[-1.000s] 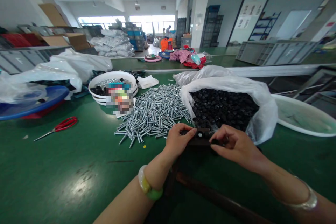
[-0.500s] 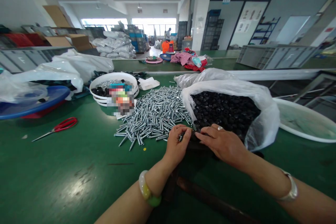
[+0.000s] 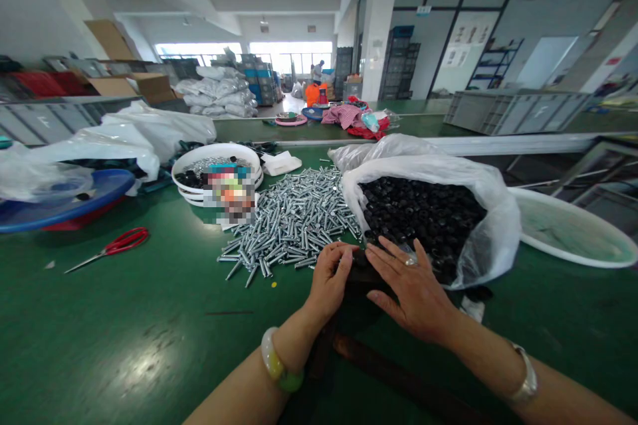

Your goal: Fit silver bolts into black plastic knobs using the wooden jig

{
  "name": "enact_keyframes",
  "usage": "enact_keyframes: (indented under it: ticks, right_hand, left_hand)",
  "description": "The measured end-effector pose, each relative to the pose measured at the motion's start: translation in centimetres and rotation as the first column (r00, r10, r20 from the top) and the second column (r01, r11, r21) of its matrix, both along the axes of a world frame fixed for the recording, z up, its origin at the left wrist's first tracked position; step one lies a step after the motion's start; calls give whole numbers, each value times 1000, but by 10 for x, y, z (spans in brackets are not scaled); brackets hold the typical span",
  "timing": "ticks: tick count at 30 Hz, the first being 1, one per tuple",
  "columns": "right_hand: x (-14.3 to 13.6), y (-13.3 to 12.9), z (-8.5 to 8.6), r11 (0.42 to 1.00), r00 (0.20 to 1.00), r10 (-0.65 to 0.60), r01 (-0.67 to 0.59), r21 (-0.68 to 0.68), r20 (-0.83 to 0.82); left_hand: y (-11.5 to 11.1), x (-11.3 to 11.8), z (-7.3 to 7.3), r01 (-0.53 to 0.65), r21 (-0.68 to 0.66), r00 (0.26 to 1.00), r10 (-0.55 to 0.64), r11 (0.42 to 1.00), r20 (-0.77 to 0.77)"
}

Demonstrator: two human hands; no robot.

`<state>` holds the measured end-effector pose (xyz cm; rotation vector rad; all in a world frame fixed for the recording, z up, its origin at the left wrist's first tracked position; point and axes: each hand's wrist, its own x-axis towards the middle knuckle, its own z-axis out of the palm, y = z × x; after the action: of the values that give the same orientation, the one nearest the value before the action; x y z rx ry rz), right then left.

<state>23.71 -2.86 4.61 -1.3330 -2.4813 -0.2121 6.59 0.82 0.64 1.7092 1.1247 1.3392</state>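
Left hand (image 3: 329, 282) is at 1 block (image 3: 363, 273), grip unclear; right hand (image 3: 416, 295) spreads open. 1 bag (image 3: 501, 212) lies at 2 o'clock, 1 screw pile (image 3: 299, 212) at 10.

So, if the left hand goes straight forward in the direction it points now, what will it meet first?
For the left hand, most likely the dark block at its fingertips, perhaps in contact; depth is unclear. Beyond, the line seems to reach the plastic bag of black parts.
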Motion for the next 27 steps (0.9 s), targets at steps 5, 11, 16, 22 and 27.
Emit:
enact_keyframes:
  ticks: [5, 11, 16, 22, 27]
  right_hand:
    - [14, 0, -11, 999, 996, -24, 22, -23, -86]
    - [15, 4, -10, 994, 987, 100, -104, -28, -122]
    - [9, 4, -10, 975, 957, 191, -211, -70, -218]
    - [28, -9, 10, 997, 778, -41, -11, -78, -627]
    - [48, -65, 15, 963, 992, -56, 23, -269, -114]
  left_hand:
    - [-1, -2, -1, 21, -59, 1000, -21, 998, 3]
    - [1, 1, -2, 34, -38, 999, -35, 999, -21]
    - [0, 1, -2, 46, -53, 999, -47, 998, -17]
    - [1, -4, -1, 66, -91, 997, -62, 994, 41]
    - [11, -6, -8, 38, -95, 990, -25, 995, 135]
